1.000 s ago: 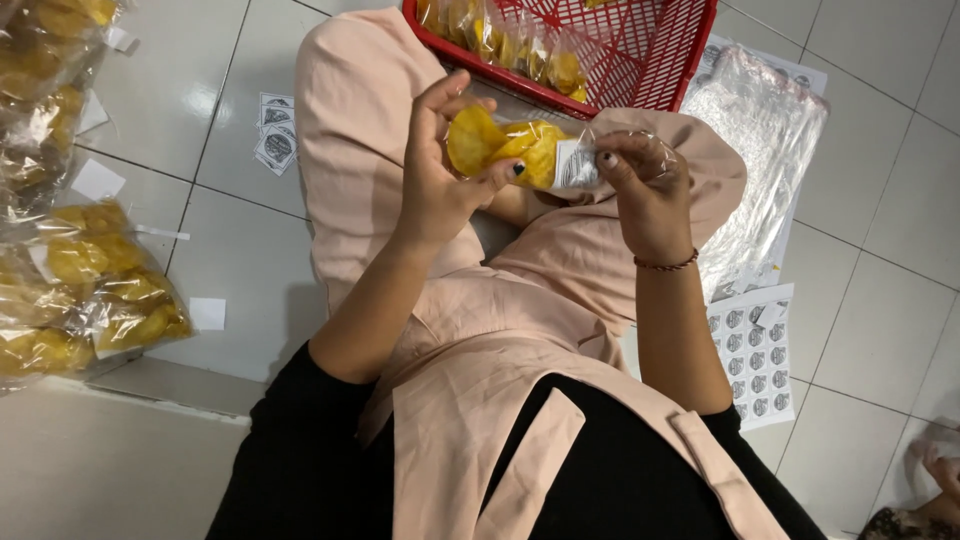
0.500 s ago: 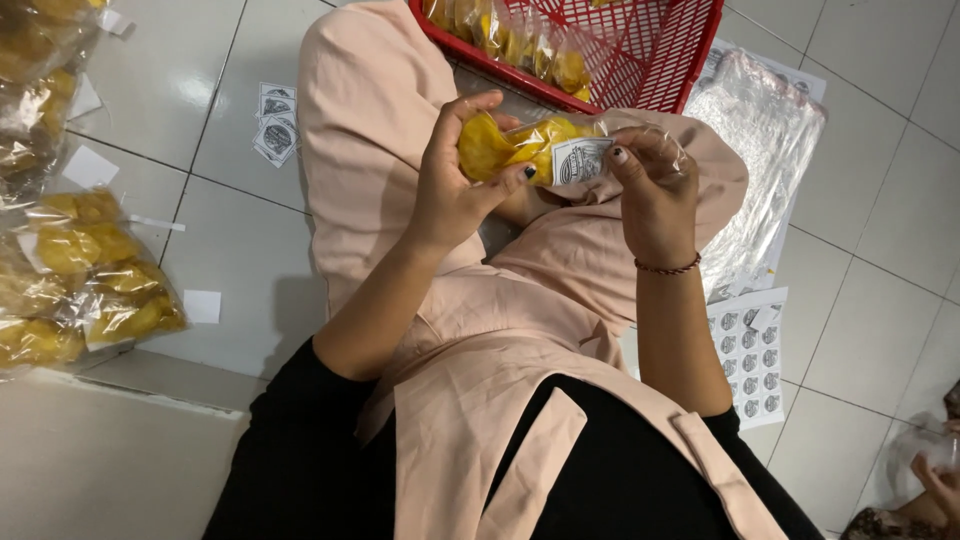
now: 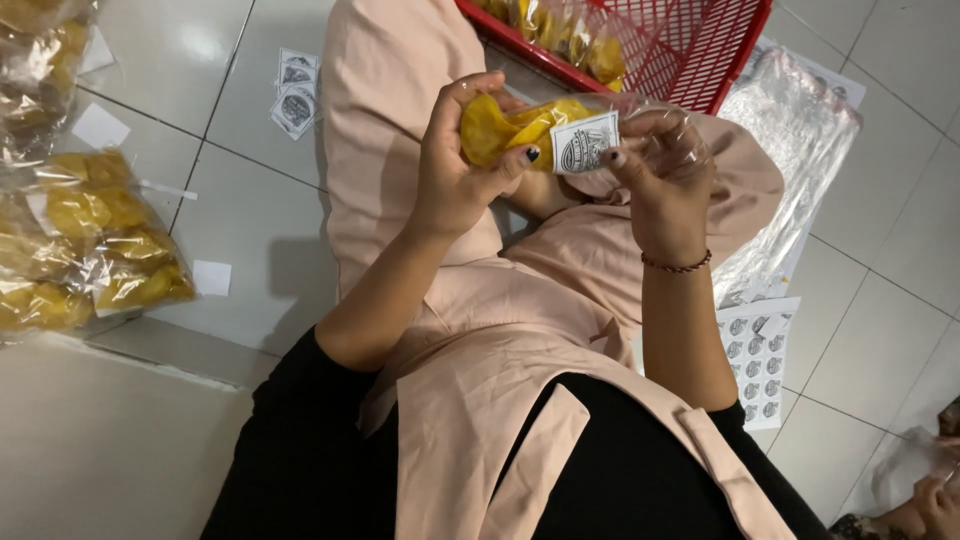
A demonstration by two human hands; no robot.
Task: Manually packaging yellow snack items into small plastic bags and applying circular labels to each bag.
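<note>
While gripped by both hands, chip bag (image 3: 520,125), white label (image 3: 585,143)

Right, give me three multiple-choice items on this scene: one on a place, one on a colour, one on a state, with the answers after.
1. Where is the red basket?
A. On the floor beyond the person's knees
B. On a shelf
C. In the person's lap

2. What colour are the chips in the small clear bag held by the left hand?
A. Green
B. Yellow
C. Brown

3. What is the state of the white label at the right hand?
A. Lying on the tiles
C. Crumpled into a ball
B. Flat against the held bag, under the fingertips

Answers: 1 A, the basket stands on the tiled floor past the pink-clothed legs. 2 B, the chips show yellow through the plastic. 3 B, the label lies flat on the bag's front with the right fingers at its edge.
</note>
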